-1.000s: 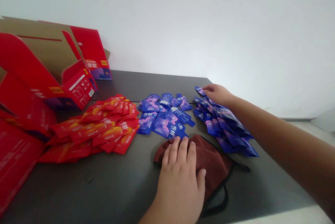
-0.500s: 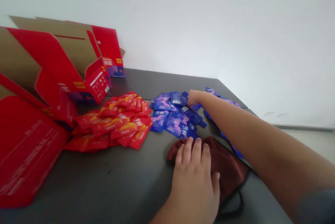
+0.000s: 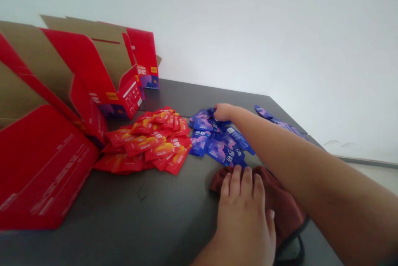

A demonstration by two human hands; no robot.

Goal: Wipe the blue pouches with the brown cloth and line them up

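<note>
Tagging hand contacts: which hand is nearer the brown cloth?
Left. The left hand lies palm down on the brown cloth; the right hand is farther off, beyond it at the far side of the middle blue sachets.

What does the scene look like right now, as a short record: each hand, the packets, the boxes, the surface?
Left hand: the left hand lies palm down on a brown cloth
Right hand: the right hand is at the far side of the middle blue packets; its grip is hidden
Red packets: heaped red packets, left of the middle blue ones
Other blue packets: right-hand blue packets, partly hidden behind the right forearm
Boxes: several open red boxes at the left
Surface: gray table
</note>
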